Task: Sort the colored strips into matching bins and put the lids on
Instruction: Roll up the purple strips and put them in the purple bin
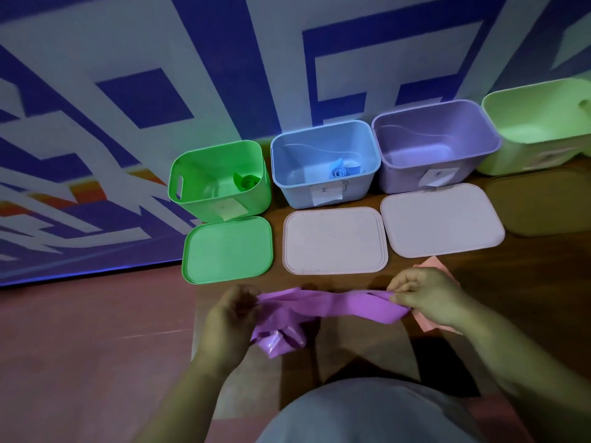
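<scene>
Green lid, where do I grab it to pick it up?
Probably at the near edge of the green lid, coming from your own side. It lies flat on the table with a rim all round, so a grip with thumb on top and fingers hooked under that edge should work. The far edge sits close to the green bin, leaving little room there.

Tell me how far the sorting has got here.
Done: a green strip lies in the green bin, a blue strip in the blue bin. In hand: the purple strip, stretched between left grip and right grip. Left: drop it in the purple bin, sort the pink strip under the right grip, fit all lids.
</scene>
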### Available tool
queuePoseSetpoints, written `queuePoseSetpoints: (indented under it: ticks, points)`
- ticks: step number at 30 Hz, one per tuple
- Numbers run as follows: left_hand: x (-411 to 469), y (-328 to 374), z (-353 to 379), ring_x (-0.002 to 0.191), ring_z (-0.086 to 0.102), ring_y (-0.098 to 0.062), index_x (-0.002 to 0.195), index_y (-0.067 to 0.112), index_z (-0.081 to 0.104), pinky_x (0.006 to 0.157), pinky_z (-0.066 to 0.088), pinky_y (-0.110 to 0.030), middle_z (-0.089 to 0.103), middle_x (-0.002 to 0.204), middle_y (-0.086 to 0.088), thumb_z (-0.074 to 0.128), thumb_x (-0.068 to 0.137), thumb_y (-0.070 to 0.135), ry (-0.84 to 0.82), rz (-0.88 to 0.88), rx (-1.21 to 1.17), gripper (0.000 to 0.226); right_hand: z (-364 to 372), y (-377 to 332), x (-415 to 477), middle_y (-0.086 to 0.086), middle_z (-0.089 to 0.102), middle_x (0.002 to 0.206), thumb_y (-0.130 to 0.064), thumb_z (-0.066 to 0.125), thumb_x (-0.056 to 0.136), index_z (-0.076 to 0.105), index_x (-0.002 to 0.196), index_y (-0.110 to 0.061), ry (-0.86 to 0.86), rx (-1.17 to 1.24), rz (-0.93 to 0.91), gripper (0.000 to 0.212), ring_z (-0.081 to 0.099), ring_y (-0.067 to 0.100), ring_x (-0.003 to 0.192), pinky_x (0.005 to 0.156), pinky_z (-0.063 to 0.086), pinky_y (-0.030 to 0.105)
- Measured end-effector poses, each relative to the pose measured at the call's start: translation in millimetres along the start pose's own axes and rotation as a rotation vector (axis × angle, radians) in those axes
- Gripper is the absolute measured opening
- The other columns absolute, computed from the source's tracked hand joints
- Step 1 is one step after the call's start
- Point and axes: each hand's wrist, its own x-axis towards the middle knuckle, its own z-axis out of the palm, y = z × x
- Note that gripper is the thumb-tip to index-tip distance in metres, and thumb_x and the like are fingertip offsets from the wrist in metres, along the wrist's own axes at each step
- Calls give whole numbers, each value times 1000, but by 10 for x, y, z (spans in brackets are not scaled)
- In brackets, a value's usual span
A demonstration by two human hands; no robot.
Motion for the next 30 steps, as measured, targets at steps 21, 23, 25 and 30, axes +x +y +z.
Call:
queuePoseSetpoints:
  ticks: [21,23,25,30]
  points:
    - [-322,1459,132,64,63,-16,91,14,64,55,54,-26,67,75,-6,72,77,-13,-87,204,-334,31,193,-1237,-607,-8,65,77,7,76,78,65,88,-21,-253,346,-544,32,62,8,73,72,52,20]
    - [-363,1380,107,69,65,-17,91,8,64,60,56,-23,69,78,-6,67,79,-16,-76,106,-472,28,201,-1228,-619,-8,65,79,6,75,79,66,89,-26,-257,342,-542,34,62,8,72,72,52,21]
    - [-411,1286,88,69,65,-18,89,8,66,63,56,-23,70,78,-10,63,80,-19,-74,56,-569,29,218,-1225,-639,-8,66,82,3,75,79,67,90,-29,-289,311,-527,35,62,9,71,71,51,22]
    - [-493,1156,52,73,65,-20,87,5,66,70,57,-27,70,78,-11,66,75,-22,-70,126,-534,29,358,-1326,-709,-8,72,85,2,78,78,69,95,-22,-347,314,-526,32,65,5,78,75,52,20]
